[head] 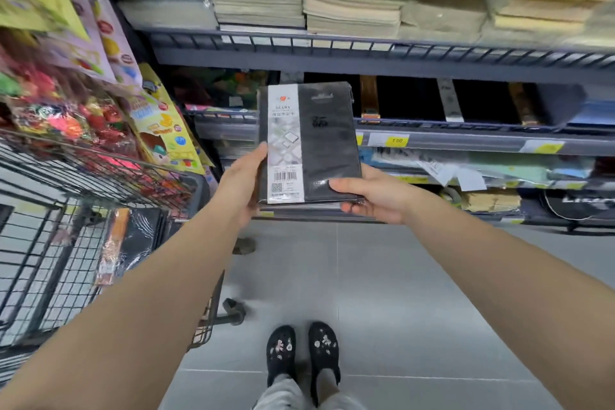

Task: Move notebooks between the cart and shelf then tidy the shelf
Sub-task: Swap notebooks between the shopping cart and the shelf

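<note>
Black, plastic-wrapped notebooks [309, 143] were held upright between the left hand [244, 178] and the right hand [372, 195], both grasping the lower edges, long axis vertical, directly before the shelf [466, 140], cart [50, 243] leftward.

Light's pretty even, coming from overhead, so the floor [399, 293] reads bright grey with just soft shadows under the shoes [303, 353]. The shelf [432, 140] goes dark toward the back. Lots of blur on the cart [50, 183] side and top right, fisheye bending at the edges. The notebook [329, 143] is sharpest, slight glare on its wrap
</note>
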Available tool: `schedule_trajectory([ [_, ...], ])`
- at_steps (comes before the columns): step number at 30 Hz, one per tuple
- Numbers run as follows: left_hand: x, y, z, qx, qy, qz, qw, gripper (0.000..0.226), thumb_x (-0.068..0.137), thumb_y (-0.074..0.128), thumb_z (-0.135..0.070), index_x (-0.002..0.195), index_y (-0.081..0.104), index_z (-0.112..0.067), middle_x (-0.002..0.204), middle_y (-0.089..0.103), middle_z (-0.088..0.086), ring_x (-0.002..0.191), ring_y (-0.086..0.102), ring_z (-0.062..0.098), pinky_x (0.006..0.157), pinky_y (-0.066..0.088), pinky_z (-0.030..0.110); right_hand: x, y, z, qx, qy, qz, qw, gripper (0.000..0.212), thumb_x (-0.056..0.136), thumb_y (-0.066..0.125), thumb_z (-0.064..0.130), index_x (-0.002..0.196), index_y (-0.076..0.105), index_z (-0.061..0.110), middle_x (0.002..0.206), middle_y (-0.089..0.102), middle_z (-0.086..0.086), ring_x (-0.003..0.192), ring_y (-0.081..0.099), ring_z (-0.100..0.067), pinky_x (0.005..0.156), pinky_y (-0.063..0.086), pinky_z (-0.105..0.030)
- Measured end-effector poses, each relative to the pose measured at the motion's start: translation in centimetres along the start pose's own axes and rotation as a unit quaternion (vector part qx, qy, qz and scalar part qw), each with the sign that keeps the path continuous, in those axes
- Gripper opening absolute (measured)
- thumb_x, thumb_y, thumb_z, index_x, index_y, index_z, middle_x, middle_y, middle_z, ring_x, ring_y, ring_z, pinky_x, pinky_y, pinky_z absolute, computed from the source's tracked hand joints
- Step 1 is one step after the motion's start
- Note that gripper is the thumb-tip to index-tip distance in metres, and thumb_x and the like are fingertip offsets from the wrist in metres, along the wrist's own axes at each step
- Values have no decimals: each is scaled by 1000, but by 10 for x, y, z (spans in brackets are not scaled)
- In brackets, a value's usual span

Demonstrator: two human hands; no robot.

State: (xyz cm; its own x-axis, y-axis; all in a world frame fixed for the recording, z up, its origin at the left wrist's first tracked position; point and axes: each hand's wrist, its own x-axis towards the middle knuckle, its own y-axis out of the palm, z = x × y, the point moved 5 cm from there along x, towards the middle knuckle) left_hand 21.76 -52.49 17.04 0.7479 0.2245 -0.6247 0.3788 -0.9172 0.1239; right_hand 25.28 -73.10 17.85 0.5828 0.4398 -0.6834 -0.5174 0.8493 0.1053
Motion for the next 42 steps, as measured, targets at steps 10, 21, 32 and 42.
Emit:
schedule_trajectory([
  [10, 87, -17, -9, 259, 83, -57, 960, 38, 99, 42, -11, 136, 48, -17, 130, 56, 2, 116, 55, 20, 101, 42, 30, 60, -35, 40, 106, -30, -50, 993, 13, 87, 65, 12, 94, 58, 20, 76, 59, 5, 45, 45, -5, 33, 28, -12],
  [21, 160, -9, -30, 599, 176, -70, 778, 80, 93, 53, -18, 153, 1, -15, 161, -8, 6, 148, -5, 23, 118, 12, 36, 128, -44, 49, 266, -127, -84, 952, 12, 88, 60, 4, 100, 58, 2, 66, 60, 0, 53, 49, -4, 44, 33, -14],
  [32, 175, -2, -25, 703, 151, -88, 690, 107, 84, 65, -36, 149, -18, -14, 157, -26, 10, 146, -16, 30, 119, 6, 45, 146, -40, 64, 81, -198, -251, 944, 23, 95, 51, 38, 83, 61, 22, 90, 66, 6, 78, 61, -6, 66, 51, -18],
  [42, 163, -3, -20, 696, 138, -75, 701, 106, 85, 62, -41, 150, -18, -17, 157, -27, 8, 147, -13, 29, 119, 7, 45, 145, -24, 43, -15, -123, -262, 957, 52, 87, 59, 48, 98, 67, -2, 104, 70, -15, 79, 62, -17, 81, 53, -34],
])
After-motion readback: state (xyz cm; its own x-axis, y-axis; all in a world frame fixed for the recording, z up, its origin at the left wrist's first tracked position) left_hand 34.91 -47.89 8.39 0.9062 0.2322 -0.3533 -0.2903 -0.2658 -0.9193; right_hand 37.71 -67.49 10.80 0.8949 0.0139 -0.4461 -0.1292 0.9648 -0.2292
